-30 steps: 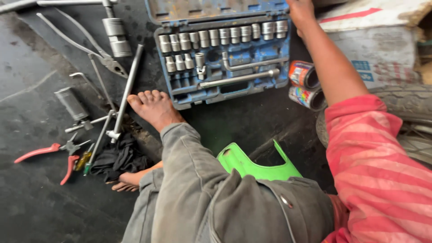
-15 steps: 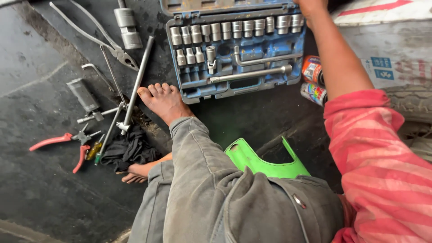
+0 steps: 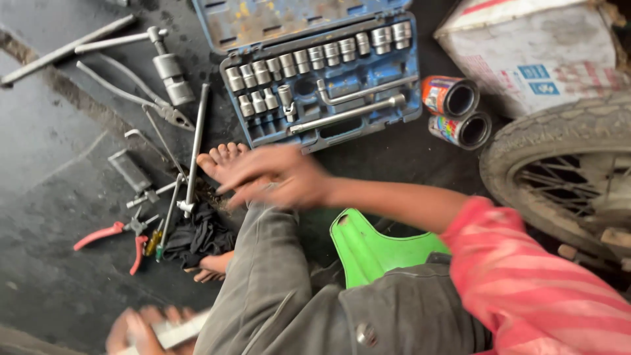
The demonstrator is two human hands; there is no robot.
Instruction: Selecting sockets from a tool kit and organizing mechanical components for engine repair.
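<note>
My right hand, on a red-sleeved arm, is blurred and stretched to the left with its fingers apart, just above my bare foot. It holds nothing that I can see. My left hand shows at the bottom edge, blurred, closed on a pale flat piece. An open blue socket case with several chrome sockets and a long bar lies beyond the right hand. A long T-handle wrench lies beside the foot.
Red-handled pliers, a black rag and long-nose pliers lie on the dark floor at left. Two tin cans, a cardboard box and a tyre are at right. I sit on a green stool.
My right hand has come back from beyond the socket case and swung left, over my foot. My left hand with the pale piece has come into view at the bottom.
</note>
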